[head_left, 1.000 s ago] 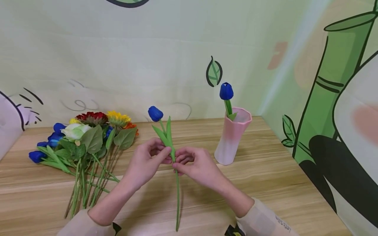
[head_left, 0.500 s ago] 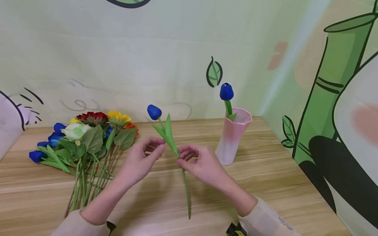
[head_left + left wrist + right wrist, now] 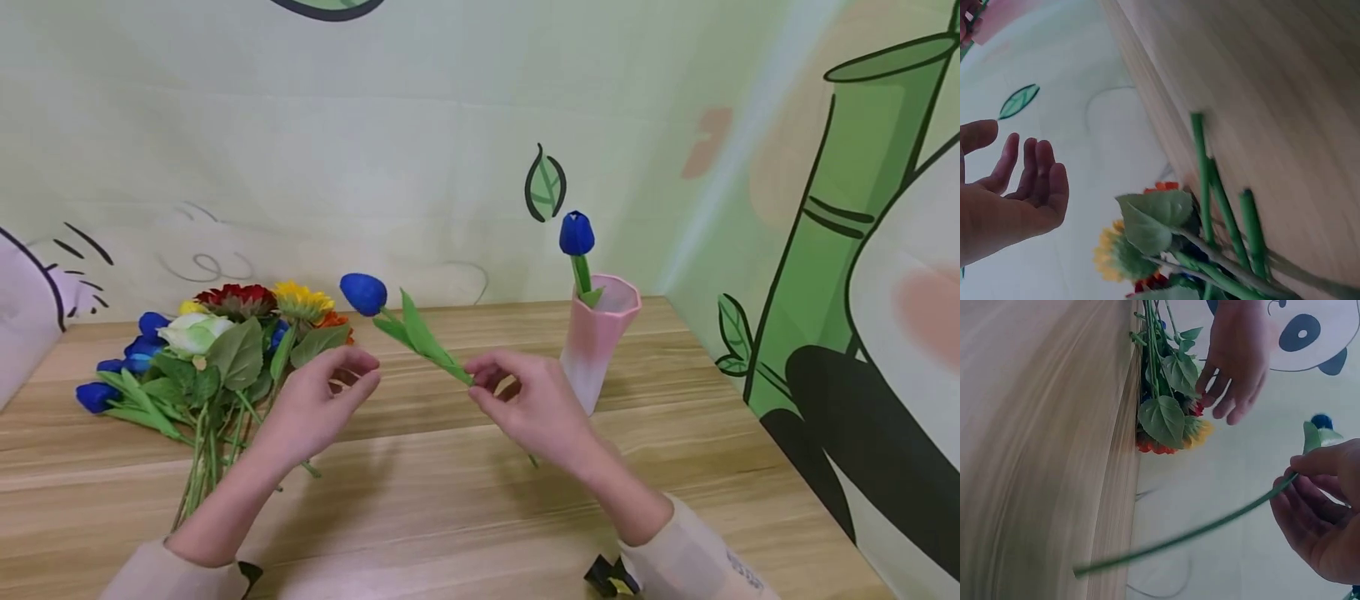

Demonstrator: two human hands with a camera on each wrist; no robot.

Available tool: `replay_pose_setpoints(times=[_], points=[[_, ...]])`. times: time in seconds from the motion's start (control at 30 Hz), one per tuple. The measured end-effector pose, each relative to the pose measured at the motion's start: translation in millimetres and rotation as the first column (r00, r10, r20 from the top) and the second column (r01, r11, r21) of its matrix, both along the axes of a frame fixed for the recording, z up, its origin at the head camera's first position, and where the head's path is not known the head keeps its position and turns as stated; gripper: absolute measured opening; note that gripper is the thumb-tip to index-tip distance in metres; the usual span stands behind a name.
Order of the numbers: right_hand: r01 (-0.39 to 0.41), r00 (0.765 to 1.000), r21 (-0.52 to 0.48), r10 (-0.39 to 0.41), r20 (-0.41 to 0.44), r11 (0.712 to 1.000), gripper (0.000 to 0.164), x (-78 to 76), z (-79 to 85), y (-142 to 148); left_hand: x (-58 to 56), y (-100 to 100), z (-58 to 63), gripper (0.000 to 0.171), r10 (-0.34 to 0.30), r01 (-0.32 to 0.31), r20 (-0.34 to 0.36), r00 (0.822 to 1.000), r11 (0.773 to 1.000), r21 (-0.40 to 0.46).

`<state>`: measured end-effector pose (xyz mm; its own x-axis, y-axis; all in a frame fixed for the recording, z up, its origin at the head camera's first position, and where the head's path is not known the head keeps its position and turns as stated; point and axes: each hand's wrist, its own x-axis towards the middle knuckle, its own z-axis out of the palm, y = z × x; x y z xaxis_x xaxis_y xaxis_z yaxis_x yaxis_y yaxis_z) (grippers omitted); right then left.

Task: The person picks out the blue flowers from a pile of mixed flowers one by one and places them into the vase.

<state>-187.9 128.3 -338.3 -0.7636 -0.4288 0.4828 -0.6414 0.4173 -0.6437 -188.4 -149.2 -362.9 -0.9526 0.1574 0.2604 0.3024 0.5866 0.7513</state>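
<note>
A blue tulip [image 3: 364,294] with green leaves is pinched at its stem by my right hand [image 3: 536,404], between thumb and fingertips. Its bloom tilts toward the upper left in the head view. The long bare stem [image 3: 1191,534] extends below that hand in the right wrist view. My left hand [image 3: 318,404] is apart from the tulip, fingers loosely bent and holding nothing; the left wrist view shows the same hand [image 3: 1016,194] with a gap between thumb and fingers. Behind my right hand stands a pink and white vase [image 3: 600,333], with another blue tulip [image 3: 577,233] upright in it.
At the left of the wooden table [image 3: 450,533] lies a pile of flowers, with a white rose [image 3: 197,333], a yellow flower [image 3: 300,302], a dark red flower [image 3: 238,300] and several blue tulips [image 3: 97,397]. A printed backdrop [image 3: 420,167] rises behind the table.
My left hand has let go of the tulip and moved left. My right hand has carried it rightward and slightly up, and the stem now slants more, its lower end swinging right.
</note>
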Motion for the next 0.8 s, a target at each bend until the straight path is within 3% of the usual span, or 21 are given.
replay_pose_setpoints(times=[0.2, 0.47, 0.8], points=[[-0.014, 0.984, 0.071, 0.027, -0.175, 0.997, 0.020, 1.4, -2.6, -0.1, -0.7, -14.2, -3.3, 0.025, -0.015, 0.015, -0.003, 1.000, 0.994, -0.106], [0.022, 0.937, 0.141, 0.028, -0.348, 0.990, 0.017, 5.1, -3.5, -1.5, -3.3, -29.2, -8.4, 0.018, -0.019, 0.004, -0.075, 0.997, 0.982, -0.187], [0.034, 0.868, 0.194, 0.067, -0.492, 0.980, 0.016, 12.6, 4.9, -3.8, -5.5, -38.8, -14.6, 0.027, -0.019, 0.025, 0.030, 0.999, 0.972, -0.235]])
